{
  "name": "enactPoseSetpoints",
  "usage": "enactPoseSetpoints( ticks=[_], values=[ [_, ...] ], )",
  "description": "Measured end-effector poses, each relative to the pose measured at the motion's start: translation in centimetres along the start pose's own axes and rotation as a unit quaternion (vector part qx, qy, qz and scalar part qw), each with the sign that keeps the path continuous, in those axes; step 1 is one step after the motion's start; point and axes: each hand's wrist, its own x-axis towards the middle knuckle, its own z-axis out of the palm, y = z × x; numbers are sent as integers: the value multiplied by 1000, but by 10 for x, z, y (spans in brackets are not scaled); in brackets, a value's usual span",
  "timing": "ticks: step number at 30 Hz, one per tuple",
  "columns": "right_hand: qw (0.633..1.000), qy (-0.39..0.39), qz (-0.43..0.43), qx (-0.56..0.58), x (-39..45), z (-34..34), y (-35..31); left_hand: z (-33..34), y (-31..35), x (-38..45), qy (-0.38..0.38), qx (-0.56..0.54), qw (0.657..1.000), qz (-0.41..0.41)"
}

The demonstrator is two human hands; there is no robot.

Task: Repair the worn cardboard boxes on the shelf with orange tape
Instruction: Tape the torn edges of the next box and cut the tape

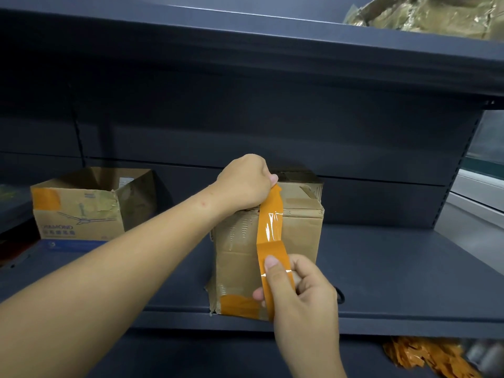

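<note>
Landmark: worn cardboard box (294, 236), standing near the front edge of the dark blue shelf (395, 268).

Left hand (245, 184) sits at the box's top front edge. Grip closed: thumb and fingers pinch the free end of the orange tape strip (268, 219) against the top edge.

Strip runs from that top edge down the box's front face, glossy, slightly slack, not yet pressed flat along its length.

Right hand (297, 293) is in front of the box's lower half. Grip closed around the orange tape roll (275, 264): thumb lies along the roll's outer face, fingers curl behind it. Roll hangs just in front of the box; contact with the face cannot be told.

An orange tape patch (240, 305) already covers the box's lower front corner.

Left of the box, well apart, on the same shelf: a second open cardboard box (81, 214) with an orange patch on its upper left corner.

Below the box, under the shelf to the right: a heap of orange scraps (425, 356).
</note>
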Motion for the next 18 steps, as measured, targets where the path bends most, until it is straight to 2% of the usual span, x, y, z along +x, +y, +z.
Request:
enactPoseSetpoints(
  ticks=[10,13,18],
  values=[
    [1000,-4,23,-5,3,0,3,-3,-3,-3,-63,104,992,16],
    [999,-4,35,-8,3,0,5,-3,-8,-3,-57,129,989,36],
    [999,-6,41,-12,2,0,5,-4,-17,-3,-31,91,990,102]
  ],
)
